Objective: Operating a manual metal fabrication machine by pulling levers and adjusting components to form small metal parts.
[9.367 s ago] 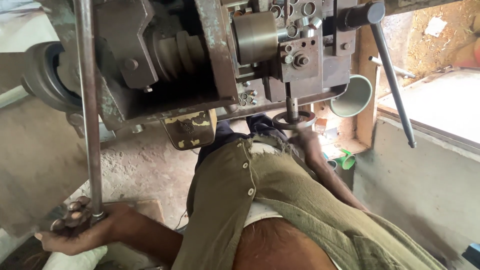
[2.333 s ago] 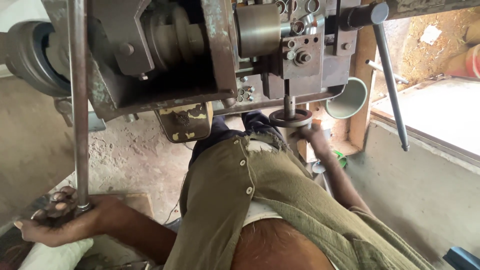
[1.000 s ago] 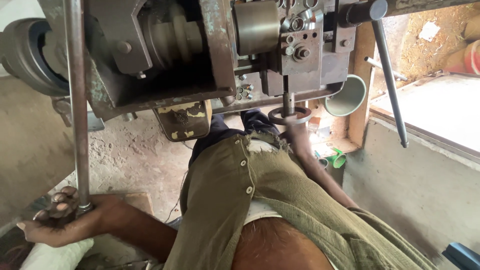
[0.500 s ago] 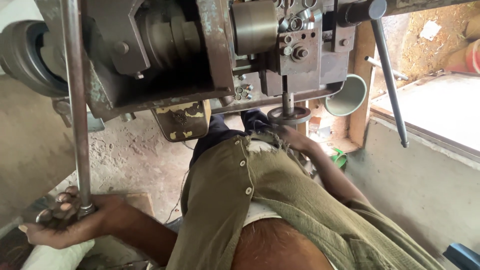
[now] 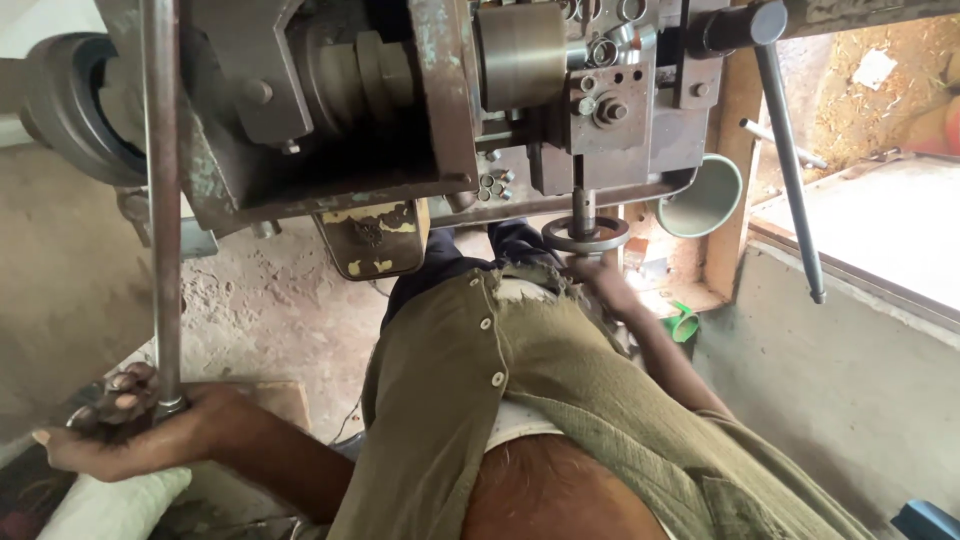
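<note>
My left hand (image 5: 130, 420) is low at the left, fingers closed around the bottom end of a long upright steel rod (image 5: 160, 200) that runs up past the grey machine body (image 5: 330, 110). My right hand (image 5: 605, 280) reaches forward under the machine and grips the rim of a small round metal handwheel (image 5: 585, 235) on a short vertical shaft. My olive shirt (image 5: 500, 400) fills the lower middle between both arms.
A thin lever (image 5: 790, 170) with a round knob slants down at the right. A pale green cup (image 5: 705, 195) and a green scrap (image 5: 685, 322) sit by a wooden post. A concrete ledge (image 5: 850, 350) is at the right, a white sack (image 5: 110, 500) at the bottom left, and a black pulley (image 5: 70, 105) at the upper left.
My left fingers have shifted slightly on the rod's end. My right hand stays at the handwheel and has slid a little around its rim. The view has drifted slightly.
</note>
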